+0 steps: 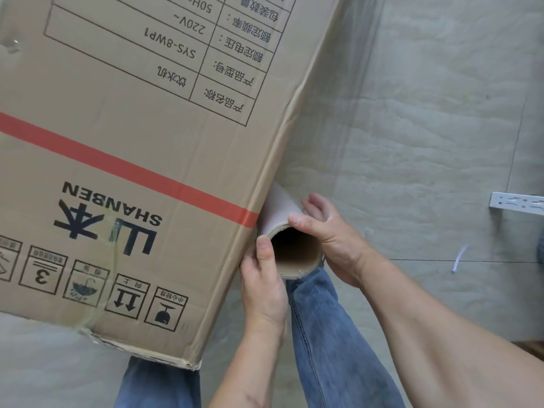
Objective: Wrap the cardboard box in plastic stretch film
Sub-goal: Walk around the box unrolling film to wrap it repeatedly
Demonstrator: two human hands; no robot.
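Observation:
A large brown cardboard box (132,142) with a red stripe and black "SHANBEN" print fills the left and top of the head view, tilted. Pressed against its right edge is a stretch film roll (284,210), white film on a cardboard tube whose open end faces me. My left hand (263,278) grips the tube's near rim on the box side, thumb on the rim. On the roll's right side, my right hand (326,228) wraps around it, fingers over the film. The far end of the roll is hidden behind the box edge.
Pale grey tiled floor (412,128) spreads to the right. A white perforated metal bracket (516,206) lies at the right edge, a small white scrap (457,260) near it. My jeans-clad legs (323,334) stand below the roll and box.

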